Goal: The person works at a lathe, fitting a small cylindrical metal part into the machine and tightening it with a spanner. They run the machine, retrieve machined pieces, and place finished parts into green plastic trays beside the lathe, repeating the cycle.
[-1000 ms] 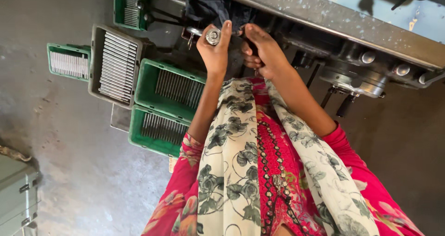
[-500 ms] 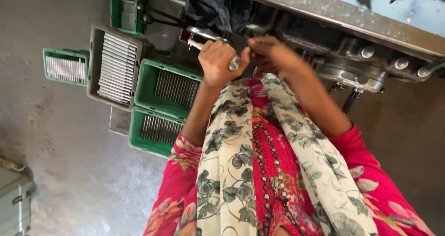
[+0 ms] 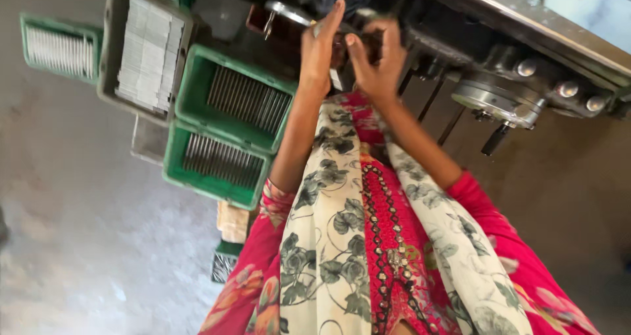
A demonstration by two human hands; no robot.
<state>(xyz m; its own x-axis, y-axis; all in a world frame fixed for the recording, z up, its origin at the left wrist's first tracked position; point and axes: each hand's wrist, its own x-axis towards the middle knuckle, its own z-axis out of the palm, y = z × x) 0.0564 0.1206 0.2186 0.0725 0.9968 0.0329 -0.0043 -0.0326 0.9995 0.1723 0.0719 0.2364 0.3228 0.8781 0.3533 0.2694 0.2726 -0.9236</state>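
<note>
Left hand [image 3: 320,46]: fingers straight, flat against a small metal part [image 3: 338,42]; not clenched.
Right hand [image 3: 378,62]: curled onto it, beside the left hand.
Part: likely rigid, light; pinch its edges.
Green crates [image 3: 230,121]: left of the left hand.

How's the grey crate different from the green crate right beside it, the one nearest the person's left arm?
The grey crate holds flat, pale whitish pieces packed in a block that fills it; the green crate holds thin dark metal strips set lower inside its walls. The grey crate lies farther from the left hand; the green crate sits beside that forearm. Both are open-topped, rectangular, and filled with pieces stacked on edge in a row.
</note>
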